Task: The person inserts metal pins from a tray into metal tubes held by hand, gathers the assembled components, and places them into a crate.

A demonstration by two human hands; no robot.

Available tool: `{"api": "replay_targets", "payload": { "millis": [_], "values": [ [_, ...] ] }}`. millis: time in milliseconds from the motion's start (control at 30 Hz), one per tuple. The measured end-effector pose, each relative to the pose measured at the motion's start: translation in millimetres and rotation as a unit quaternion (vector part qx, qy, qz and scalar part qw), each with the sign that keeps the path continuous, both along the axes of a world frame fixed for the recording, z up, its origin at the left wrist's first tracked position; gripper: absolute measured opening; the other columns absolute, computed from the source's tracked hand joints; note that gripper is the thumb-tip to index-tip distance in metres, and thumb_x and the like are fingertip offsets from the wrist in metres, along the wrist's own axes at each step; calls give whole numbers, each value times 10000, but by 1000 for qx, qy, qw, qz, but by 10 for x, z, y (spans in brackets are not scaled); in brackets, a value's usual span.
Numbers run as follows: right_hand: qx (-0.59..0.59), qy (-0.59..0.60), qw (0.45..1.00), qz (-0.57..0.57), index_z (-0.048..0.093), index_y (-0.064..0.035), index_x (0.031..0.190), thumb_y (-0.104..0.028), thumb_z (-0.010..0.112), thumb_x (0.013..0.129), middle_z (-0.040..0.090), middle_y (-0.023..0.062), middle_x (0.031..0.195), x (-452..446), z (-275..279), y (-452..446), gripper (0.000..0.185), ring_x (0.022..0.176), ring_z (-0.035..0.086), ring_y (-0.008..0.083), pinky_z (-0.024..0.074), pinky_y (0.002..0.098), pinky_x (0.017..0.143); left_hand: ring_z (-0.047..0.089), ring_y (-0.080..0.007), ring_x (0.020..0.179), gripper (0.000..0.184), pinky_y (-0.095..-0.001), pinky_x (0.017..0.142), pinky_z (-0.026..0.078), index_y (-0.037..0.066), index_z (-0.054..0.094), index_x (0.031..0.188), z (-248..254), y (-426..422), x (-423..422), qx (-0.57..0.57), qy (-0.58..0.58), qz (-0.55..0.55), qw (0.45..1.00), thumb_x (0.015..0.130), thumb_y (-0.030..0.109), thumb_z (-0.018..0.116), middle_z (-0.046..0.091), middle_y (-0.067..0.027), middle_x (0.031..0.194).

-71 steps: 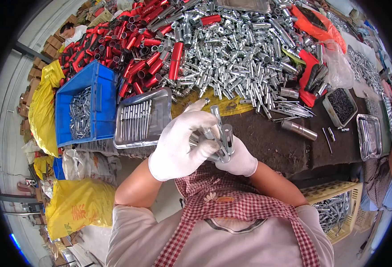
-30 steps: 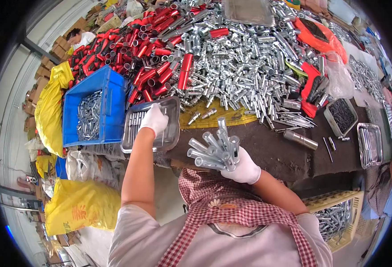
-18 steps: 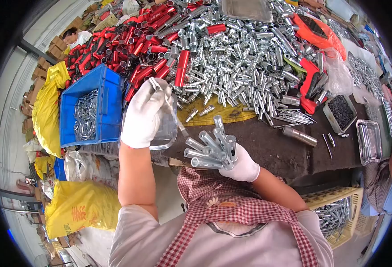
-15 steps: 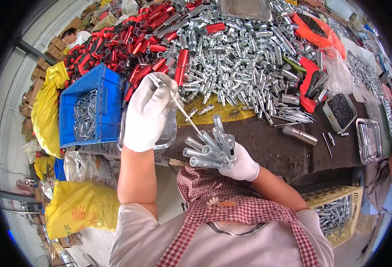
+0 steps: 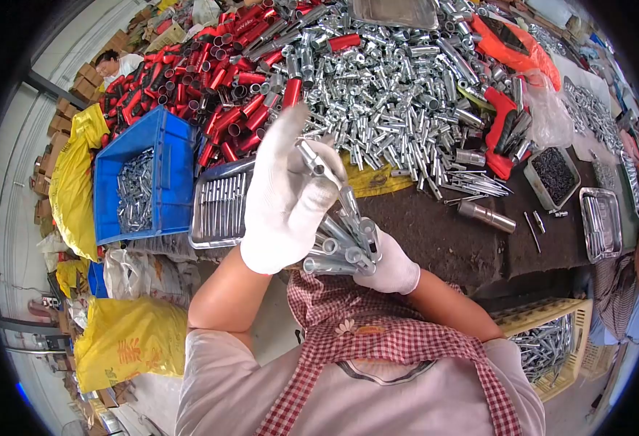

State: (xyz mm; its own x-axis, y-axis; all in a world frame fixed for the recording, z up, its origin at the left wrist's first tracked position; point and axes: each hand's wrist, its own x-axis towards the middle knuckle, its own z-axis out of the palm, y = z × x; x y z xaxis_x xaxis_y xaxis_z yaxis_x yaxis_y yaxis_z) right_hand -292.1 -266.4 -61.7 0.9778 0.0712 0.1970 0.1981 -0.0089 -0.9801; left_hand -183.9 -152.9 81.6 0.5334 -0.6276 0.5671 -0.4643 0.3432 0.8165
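Note:
My left hand (image 5: 283, 196), in a white glove, pinches a thin metal rod with a shiny cylindrical fitting (image 5: 311, 157) at its upper end. One finger is raised and blurred. The rod's lower part is hidden behind the glove and points at the tubes. Close below, my gloved right hand (image 5: 391, 267) is closed around a fanned bunch of grey metal tubes (image 5: 340, 243), open ends up and to the left. The two hands nearly meet in front of the checked apron (image 5: 334, 309).
Silver metal fittings (image 5: 385, 94) and red tubes (image 5: 239, 116) are heaped across the bench. To the left stand a blue bin (image 5: 178, 178) of metal parts and a tray (image 5: 218, 241) of rods. At right are a black-screw container (image 5: 552, 178) and a clear tray (image 5: 601, 221). A person (image 5: 120, 64) is far left.
My left hand has moved right and down with the rod, closer to the tubes, uncovering the tray of rods. The long rod shaft has gone from sight. My right hand has hardly moved.

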Motion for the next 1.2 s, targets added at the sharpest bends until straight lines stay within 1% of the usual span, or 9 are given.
{"api": "replay_targets", "payload": {
  "millis": [200,333,400,467,533,667,733,1033,1200],
  "values": [
    [69,-6,998,8,361,18,1215,68,561,693,572,137,1198,-21,129,17,562,1138,554,237,409,323,984,568,-185,807,549,-557,1037,278,72,279,1367,60,34,110,-59,-106,-3,993,931,228,575,551,-60,871],
    [12,-18,1000,2,364,15,1211,67,567,693,577,131,1184,-3,87,6,559,1127,560,232,415,323,974,570,-187,810,501,-558,1041,272,76,315,1328,46,36,14,-3,-79,-6,997,927,214,582,558,-57,846],
    [-15,-30,999,-15,375,6,1208,33,609,702,584,132,1156,7,70,16,558,1094,576,235,433,331,948,552,-158,795,425,-361,852,437,37,400,1268,-78,37,72,17,-173,-9,985,904,122,602,572,-93,875],
    [-19,-14,1000,-13,384,2,1203,9,635,705,586,136,1135,-8,44,-20,558,1074,584,240,442,337,934,603,-189,770,341,-411,973,402,71,489,1174,-159,21,3,43,-100,-44,993,872,119,639,611,-64,841],
    [-24,1,1000,-8,393,-2,1199,-16,662,708,589,140,1114,-18,22,-19,559,1054,592,245,451,343,919,635,-220,753,314,-422,1020,375,68,537,1105,-140,28,51,138,-183,-50,972,820,81,669,635,-66,819],
    [-47,-21,998,-33,412,-10,1187,-77,694,716,581,145,1079,4,-65,14,553,1021,600,265,461,353,896,653,-247,774,287,-403,946,439,61,566,1038,-118,41,19,134,-155,-45,978,777,55,684,647,-77,824],
    [-57,-28,997,-31,414,-11,1185,-88,695,718,577,145,1075,12,-80,6,550,1019,599,270,461,354,892,637,-152,848,265,-520,1085,249,102,507,1070,-64,82,35,186,-130,-98,969,854,56,654,647,-25,867],
    [-60,-6,998,15,355,1,1278,-77,676,719,558,159,1148,-1,61,-47,650,1066,580,282,456,351,908,653,-182,810,211,-507,1058,322,77,574,979,-69,61,23,211,-177,-98,956,803,35,684,653,-39,863],
    [-91,-33,994,49,483,-51,1244,-26,643,722,580,130,1167,13,53,-75,546,1100,573,248,450,353,936,654,-226,825,190,-475,974,407,54,602,963,-8,31,-31,246,-106,-116,956,794,15,679,663,-76,921]
  ]
}}
